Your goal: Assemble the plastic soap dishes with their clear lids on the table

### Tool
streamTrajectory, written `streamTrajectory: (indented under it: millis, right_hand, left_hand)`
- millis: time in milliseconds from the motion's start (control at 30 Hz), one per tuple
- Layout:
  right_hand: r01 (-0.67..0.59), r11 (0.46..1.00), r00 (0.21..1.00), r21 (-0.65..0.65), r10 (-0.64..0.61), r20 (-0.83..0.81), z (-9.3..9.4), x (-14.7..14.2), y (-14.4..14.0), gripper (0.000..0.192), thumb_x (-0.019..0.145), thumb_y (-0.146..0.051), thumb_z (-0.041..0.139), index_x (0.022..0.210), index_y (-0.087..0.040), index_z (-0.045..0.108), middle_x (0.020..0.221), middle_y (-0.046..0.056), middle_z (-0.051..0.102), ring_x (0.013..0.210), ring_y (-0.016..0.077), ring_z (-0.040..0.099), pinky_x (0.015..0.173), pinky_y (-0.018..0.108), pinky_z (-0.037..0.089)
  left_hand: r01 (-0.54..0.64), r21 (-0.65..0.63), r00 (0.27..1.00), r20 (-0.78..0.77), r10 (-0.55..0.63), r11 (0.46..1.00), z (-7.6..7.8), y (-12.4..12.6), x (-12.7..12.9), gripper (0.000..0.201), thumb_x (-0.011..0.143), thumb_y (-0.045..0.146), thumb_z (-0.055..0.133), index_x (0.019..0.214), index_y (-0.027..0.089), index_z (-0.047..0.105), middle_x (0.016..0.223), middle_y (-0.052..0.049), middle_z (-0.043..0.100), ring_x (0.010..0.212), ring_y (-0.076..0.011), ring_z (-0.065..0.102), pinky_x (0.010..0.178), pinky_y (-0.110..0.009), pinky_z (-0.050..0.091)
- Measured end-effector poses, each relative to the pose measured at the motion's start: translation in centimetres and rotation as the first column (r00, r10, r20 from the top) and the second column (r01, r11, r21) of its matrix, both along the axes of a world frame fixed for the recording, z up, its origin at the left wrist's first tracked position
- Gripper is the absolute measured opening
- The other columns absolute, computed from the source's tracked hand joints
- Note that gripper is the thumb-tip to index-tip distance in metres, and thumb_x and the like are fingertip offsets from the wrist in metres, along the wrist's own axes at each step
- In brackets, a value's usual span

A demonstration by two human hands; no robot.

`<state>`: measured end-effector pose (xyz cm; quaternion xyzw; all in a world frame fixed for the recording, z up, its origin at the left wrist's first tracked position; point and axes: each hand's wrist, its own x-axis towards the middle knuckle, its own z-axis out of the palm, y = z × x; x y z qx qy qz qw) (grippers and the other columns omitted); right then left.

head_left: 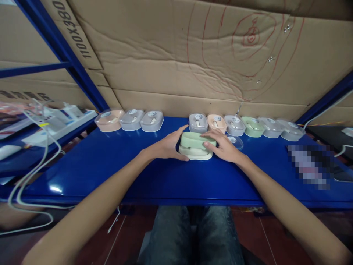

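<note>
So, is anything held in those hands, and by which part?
Yes: the right hand holds the green tray by its right end. The left hand is at the left end of the white base; grip unclear.

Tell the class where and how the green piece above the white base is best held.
Probably best by the right end of the green piece, coming from the right side and pinching across its wall near the rim. The wall rises to an exposed rim, giving an edge to hold, while the white base just beneath leaves little room from below. The right grip holds that end.
</note>
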<state>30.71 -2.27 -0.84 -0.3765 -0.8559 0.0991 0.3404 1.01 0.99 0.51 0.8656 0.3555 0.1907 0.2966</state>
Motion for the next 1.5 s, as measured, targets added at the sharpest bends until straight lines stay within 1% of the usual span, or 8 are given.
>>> streamTrajectory:
  millis: [133, 333, 500, 633, 867, 1067, 1367, 1500]
  right_hand:
    - [-0.038, 0.999, 0.999, -0.028, 0.039, 0.037, 0.2, 0.0, -0.3, 0.052, 0.103, -0.062, 0.069, 0.137, -0.022, 0.072, 0.132, 0.015, 0.073, 0.128, 0.035, 0.066, 0.112, 0.057, 0.052]
    - [-0.06, 0.998, 0.995, -0.02, 0.061, 0.074, 0.3, 0.0, -0.5, 0.06, 0.094, -0.062, 0.079, 0.138, -0.023, 0.07, 0.129, 0.015, 0.073, 0.123, 0.0366, 0.067, 0.108, 0.058, 0.055]
    - [-0.061, 0.998, 0.995, -0.017, 0.063, 0.08, 0.3, 0.0, -0.5, 0.062, 0.09, -0.06, 0.082, 0.139, -0.025, 0.069, 0.128, 0.014, 0.072, 0.122, 0.037, 0.066, 0.106, 0.058, 0.055]
    - [-0.057, 0.998, 0.994, -0.017, 0.059, 0.09, 0.3, 0.0, -0.5, 0.065, 0.087, -0.058, 0.084, 0.141, -0.025, 0.069, 0.128, 0.014, 0.072, 0.122, 0.0372, 0.066, 0.106, 0.058, 0.055]
    - [-0.063, 0.998, 0.984, -0.025, 0.066, 0.164, 0.5, 0.1, -0.4, 0.068, 0.083, -0.053, 0.088, 0.143, -0.026, 0.07, 0.133, 0.012, 0.069, 0.127, 0.0376, 0.064, 0.113, 0.059, 0.052]
    - [-0.058, 0.998, 0.981, -0.036, 0.064, 0.181, 0.8, 0.0, -0.6, 0.069, 0.082, -0.049, 0.09, 0.144, -0.025, 0.07, 0.136, 0.013, 0.068, 0.129, 0.0378, 0.063, 0.115, 0.06, 0.052]
    - [-0.038, 0.999, 0.976, -0.008, 0.039, 0.214, 0.8, -0.1, -0.8, 0.072, 0.081, -0.052, 0.092, 0.145, -0.028, 0.07, 0.137, 0.014, 0.067, 0.132, 0.0394, 0.062, 0.116, 0.062, 0.052]
    - [-0.051, 0.999, 0.969, 0.006, 0.048, 0.241, 0.9, 0.0, -1.0, 0.069, 0.084, -0.053, 0.09, 0.145, -0.026, 0.072, 0.139, 0.015, 0.066, 0.132, 0.04, 0.061, 0.114, 0.062, 0.053]
  left_hand:
    - [0.005, 0.008, 1.0, -0.027, -0.005, 1.0, -0.1, 0.1, 0.0, 0.141, 0.066, 0.064, 0.097, 0.176, 0.024, 0.017, 0.17, -0.023, 0.044, 0.153, -0.048, 0.046, 0.122, -0.062, 0.039]
    - [0.022, 0.071, 0.998, -0.055, -0.019, 0.997, -0.2, 0.2, 0.0, 0.127, 0.067, 0.063, 0.097, 0.17, 0.023, 0.034, 0.159, -0.021, 0.055, 0.143, -0.0469, 0.052, 0.118, -0.061, 0.042]
    - [0.058, 0.089, 0.998, -0.035, -0.055, 0.994, 0.6, -0.3, 0.1, 0.107, 0.07, 0.058, 0.096, 0.161, 0.027, 0.049, 0.147, -0.013, 0.065, 0.135, -0.0424, 0.057, 0.115, -0.057, 0.043]
    - [0.103, 0.085, 0.995, -0.012, -0.103, 0.991, 1.1, -0.6, 0.3, 0.092, 0.073, 0.053, 0.094, 0.153, 0.028, 0.057, 0.146, -0.01, 0.067, 0.135, -0.0395, 0.057, 0.117, -0.055, 0.041]
    - [0.121, 0.111, 0.993, -0.017, -0.12, 0.986, 0.8, -0.4, 0.3, 0.088, 0.073, 0.049, 0.093, 0.152, 0.028, 0.058, 0.146, -0.009, 0.066, 0.135, -0.0387, 0.056, 0.116, -0.054, 0.042]
    - [0.136, 0.109, 0.991, -0.028, -0.133, 0.985, 1.0, -0.6, 0.4, 0.086, 0.075, 0.049, 0.092, 0.151, 0.027, 0.058, 0.147, -0.01, 0.066, 0.134, -0.0384, 0.056, 0.116, -0.053, 0.043]
    - [0.138, 0.136, 0.99, -0.021, -0.137, 0.981, 0.8, -0.4, 0.5, 0.085, 0.073, 0.049, 0.091, 0.149, 0.027, 0.06, 0.142, -0.009, 0.067, 0.13, -0.0386, 0.058, 0.114, -0.055, 0.044]
    - [0.136, 0.15, 0.991, -0.039, -0.132, 0.979, 0.8, -0.5, 0.5, 0.084, 0.075, 0.049, 0.091, 0.149, 0.026, 0.058, 0.142, -0.009, 0.066, 0.13, -0.0385, 0.058, 0.113, -0.053, 0.045]
